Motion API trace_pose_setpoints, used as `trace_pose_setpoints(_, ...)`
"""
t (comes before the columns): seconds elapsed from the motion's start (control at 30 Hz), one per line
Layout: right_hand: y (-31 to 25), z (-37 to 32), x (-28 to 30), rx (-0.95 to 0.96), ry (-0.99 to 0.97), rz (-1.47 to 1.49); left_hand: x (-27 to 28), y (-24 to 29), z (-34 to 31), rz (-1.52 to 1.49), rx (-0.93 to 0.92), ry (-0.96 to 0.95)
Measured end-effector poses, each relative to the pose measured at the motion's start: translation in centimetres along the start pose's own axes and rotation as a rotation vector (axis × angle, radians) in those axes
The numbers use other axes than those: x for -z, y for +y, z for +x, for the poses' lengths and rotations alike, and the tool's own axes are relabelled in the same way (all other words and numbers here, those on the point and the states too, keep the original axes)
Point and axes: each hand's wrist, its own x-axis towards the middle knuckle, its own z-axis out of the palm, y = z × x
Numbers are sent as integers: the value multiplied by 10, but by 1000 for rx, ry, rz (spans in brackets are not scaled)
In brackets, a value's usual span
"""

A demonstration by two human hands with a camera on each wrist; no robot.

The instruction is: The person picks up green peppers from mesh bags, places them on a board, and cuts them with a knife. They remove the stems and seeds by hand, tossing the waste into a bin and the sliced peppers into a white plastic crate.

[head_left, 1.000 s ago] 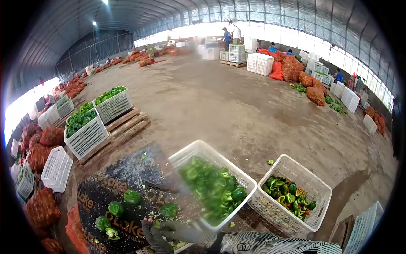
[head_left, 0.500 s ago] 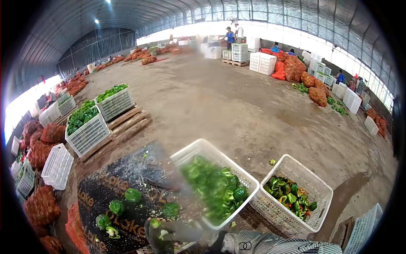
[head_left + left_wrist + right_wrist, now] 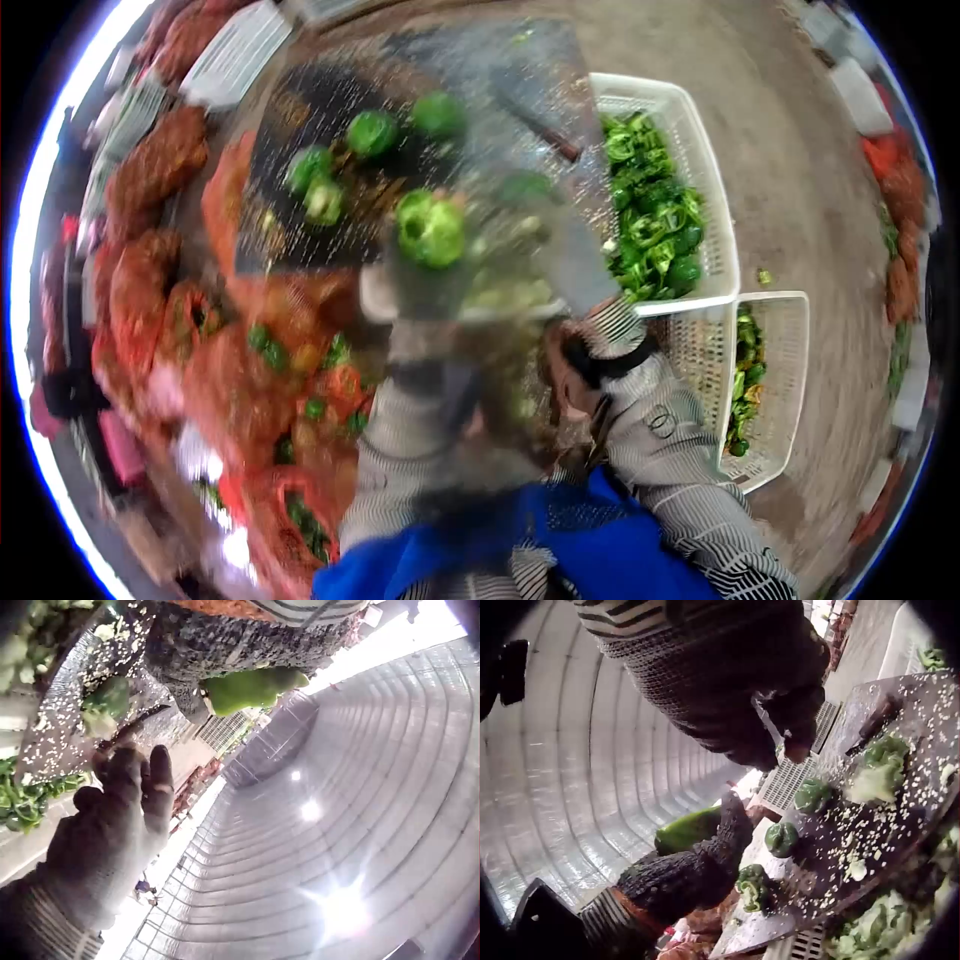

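My gloved left hand (image 3: 240, 637) grips a green bell pepper (image 3: 255, 690). In the head view this pepper (image 3: 430, 230) shows a cut, hollow end, held over the board's near edge. My gloved right hand (image 3: 580, 260), blurred there, is to its right, apart from the pepper. In the right wrist view the right hand (image 3: 735, 675) has loosely bent fingers and a gap beside the thumb. A knife (image 3: 545, 132) with a red-brown handle lies on the dark board (image 3: 300, 110). Several green peppers (image 3: 372, 133) rest there among scattered seeds, beside a pale cut piece (image 3: 325, 200).
A white crate (image 3: 715, 200) of cut green peppers stands right of the board. Beyond it is a second crate (image 3: 795, 380) with darker pieces. Pale scraps (image 3: 500, 290) fill a container under the hands. Orange-red mesh sacks (image 3: 250, 390) crowd the left; another white crate (image 3: 235, 55) stands far left.
The head view has tipped down, bringing both forearms and the mesh sacks into view. The left hand now holds a pepper up at the board's near edge.
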Motion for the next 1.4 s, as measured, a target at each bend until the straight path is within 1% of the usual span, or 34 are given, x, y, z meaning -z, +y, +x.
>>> trace_pose_setpoints(0.03,46,16,-22,529,281,-152,2,0,1,-15,-127,149)
trace_pose_setpoints(0.07,38,19,-18,532,270,-79,1,1,9,-32,-100,42)
trace_pose_setpoints(0.1,32,13,-15,521,247,-10,1,-3,6,9,-134,141)
trace_pose_setpoints(0.17,19,3,-12,490,189,32,9,-13,5,1041,-253,161)
trace_pose_setpoints(0.2,15,1,-13,460,133,70,2,-14,3,210,-35,-6)
trace_pose_setpoints(0.23,14,1,-15,452,144,71,5,-16,5,212,-22,-7)
trace_pose_setpoints(0.3,16,1,-20,473,168,-156,13,-24,10,489,-7,41)
trace_pose_setpoints(0.33,23,4,-28,622,304,-232,8,-28,10,491,5,40)
trace_pose_setpoints(0.37,29,7,-31,614,311,-232,4,-33,10,902,-56,45)
trace_pose_setpoints(0.43,37,10,-34,479,133,-344,-4,-38,6,1723,-196,47)
trace_pose_setpoints(0.47,37,10,-35,486,117,-324,13,-38,5,1596,-153,145)
trace_pose_setpoints(0.5,37,9,-34,489,120,-320,17,-38,1,1600,-156,143)
trace_pose_setpoints(0.57,40,9,-30,475,262,155,0,-39,-3,2307,-933,-209)
trace_pose_setpoints(0.6,50,16,-31,302,184,354,36,-29,9,2129,-258,81)
trace_pose_setpoints(0.63,39,10,-16,337,138,438,26,-31,12,2137,-273,79)
trace_pose_setpoints(0.7,33,3,-7,313,82,561,2,-48,14,1903,-502,-49)
trace_pose_setpoints(0.73,38,5,-5,325,79,568,16,-50,21,1780,-614,-162)
trace_pose_setpoints(0.77,47,8,-2,254,-6,604,-10,-53,23,1787,-622,-166)
trace_pose_setpoints(0.83,46,7,20,81,-72,727,-67,-67,22,1640,-323,178)
trace_pose_setpoints(0.87,58,12,33,70,72,618,-79,-75,22,1544,-160,346)
trace_pose_setpoints(0.9,75,20,50,60,215,504,7,-59,43,1861,-543,51)
trace_pose_setpoints(0.93,95,29,65,31,378,393,14,-53,54,1862,-524,46)
trace_pose_setpoints(0.97,107,32,77,1,537,279,17,-47,63,1811,-703,-250)
trace_pose_setpoints(1.0,117,29,89,-36,621,10,19,-43,73,1724,-877,-547)
trace_pose_setpoints(1.03,119,25,101,-74,692,-263,23,-40,85,1722,-863,-554)
trace_pose_setpoints(1.07,130,28,104,-106,738,-477,27,-39,96,1976,-953,-598)
trace_pose_setpoints(1.1,134,31,105,-118,740,-477,32,-41,104,2231,-1041,-642)
trace_pose_setpoints(1.13,134,33,105,-120,658,-405,43,-55,100,2431,-378,34)
trace_pose_setpoints(1.17,135,35,106,-121,581,-333,35,-67,107,2429,-369,20)
trace_pose_setpoints(1.2,143,41,102,-7,565,-384,25,-78,117,2728,-210,-33)
trace_pose_setpoints(1.23,139,42,98,9,542,-335,19,-86,127,3016,-26,-98)
trace_pose_setpoints(1.27,138,44,95,32,511,-333,30,-88,145,3050,65,-149)
trace_pose_setpoints(1.3,136,46,91,58,478,-329,41,-89,151,2810,89,54)
trace_pose_setpoints(1.4,129,50,78,10,347,-262,45,-77,155,2803,2,-81)
